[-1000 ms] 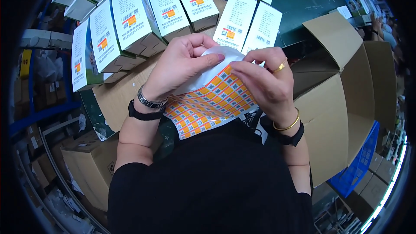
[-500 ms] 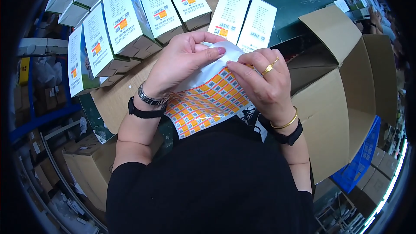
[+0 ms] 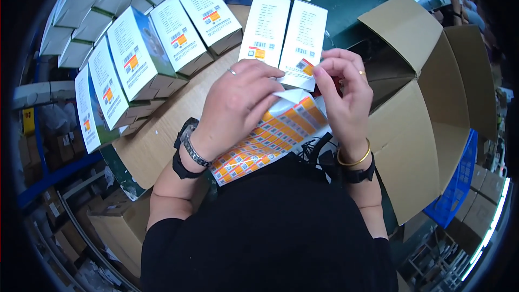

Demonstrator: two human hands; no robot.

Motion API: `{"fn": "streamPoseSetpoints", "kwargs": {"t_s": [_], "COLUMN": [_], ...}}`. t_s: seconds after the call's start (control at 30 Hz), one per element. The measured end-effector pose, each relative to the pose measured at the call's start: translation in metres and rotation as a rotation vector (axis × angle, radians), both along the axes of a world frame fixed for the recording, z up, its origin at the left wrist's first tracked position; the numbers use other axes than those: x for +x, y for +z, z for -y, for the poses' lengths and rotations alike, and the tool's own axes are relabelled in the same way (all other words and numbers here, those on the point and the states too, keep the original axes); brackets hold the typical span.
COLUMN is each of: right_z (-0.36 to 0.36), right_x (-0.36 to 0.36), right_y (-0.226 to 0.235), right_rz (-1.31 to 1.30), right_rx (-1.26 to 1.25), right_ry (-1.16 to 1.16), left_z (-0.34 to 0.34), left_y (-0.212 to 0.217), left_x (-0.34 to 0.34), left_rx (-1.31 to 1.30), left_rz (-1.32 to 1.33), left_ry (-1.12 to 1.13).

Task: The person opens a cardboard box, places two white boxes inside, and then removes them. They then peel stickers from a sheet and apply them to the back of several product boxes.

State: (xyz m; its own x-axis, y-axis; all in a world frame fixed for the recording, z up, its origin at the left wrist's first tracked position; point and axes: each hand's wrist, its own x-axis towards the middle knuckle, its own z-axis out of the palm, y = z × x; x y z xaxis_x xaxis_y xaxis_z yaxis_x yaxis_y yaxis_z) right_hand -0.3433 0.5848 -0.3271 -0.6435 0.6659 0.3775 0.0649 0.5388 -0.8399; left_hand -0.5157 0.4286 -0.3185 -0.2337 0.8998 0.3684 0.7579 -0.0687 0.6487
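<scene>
Right fingers point(image 3: 327, 83) pinch together on the edge of an orange label point(image 3: 305, 67), over the lower end of a white box point(image 3: 306, 28); left fingers point(image 3: 259, 85) clamp the sheet point(image 3: 255, 150). If bumped, the box could slide; the sheet, bent and curling, could crease; the label, held askew, could stick crooked. The box bears black print and a barcode, the sheet orange rows of codes, all too fine to read.
</scene>
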Motion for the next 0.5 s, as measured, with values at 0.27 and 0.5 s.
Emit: {"fn": "streamPoseSetpoints", "kwargs": {"t_s": [0.27,0.5], "right_z": [-0.03,-0.046], "right_x": [-0.019,-0.016], "right_y": [-0.004,0.003], "right_rz": [0.216,0.311], "right_rx": [0.104,0.008], "right_ry": [-0.001,0.118], "left_z": [-0.013,-0.015], "left_y": [-0.011,-0.008], "left_x": [0.011,0.011], "left_rx": [0.003,-0.014], "left_rz": [-0.241,-0.245], "left_ry": [-0.038,-0.046]}}
